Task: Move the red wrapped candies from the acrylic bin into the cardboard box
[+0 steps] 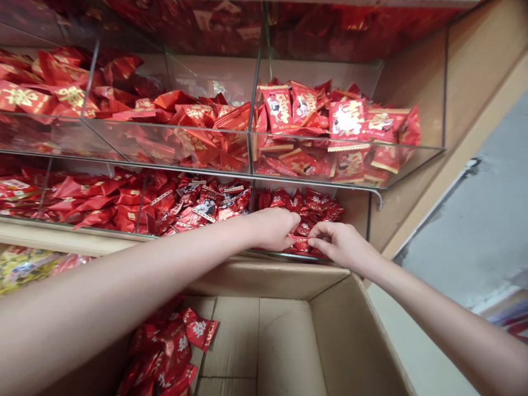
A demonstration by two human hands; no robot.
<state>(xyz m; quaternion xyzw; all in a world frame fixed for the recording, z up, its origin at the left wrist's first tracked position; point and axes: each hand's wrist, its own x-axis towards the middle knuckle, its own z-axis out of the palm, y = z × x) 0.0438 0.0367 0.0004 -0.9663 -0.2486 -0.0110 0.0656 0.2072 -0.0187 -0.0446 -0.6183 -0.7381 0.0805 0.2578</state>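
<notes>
In the lower right shelf compartment lies a pile of small shiny red candy packets [319, 206]. One red candy packet [301, 243] with pale lettering lies at the front of this pile, between my two hands. My left hand [275, 227] reaches across from the left, its fingers curled closed at the packet's left end; its fingertips are partly hidden. On the other end, my right hand [340, 245] pinches the packet's edge between thumb and finger. Below both hands stands an open cardboard box [284, 341], with several larger red packets [173, 346] heaped in its left part.
Clear dividers and a clear front panel [185, 146] split the shelves into compartments of red packets. A wooden side wall [474, 82] bounds the right. Yellow packages [28, 267] lie at lower left. A small hook-like bracket [377, 198] sticks out under the upper shelf.
</notes>
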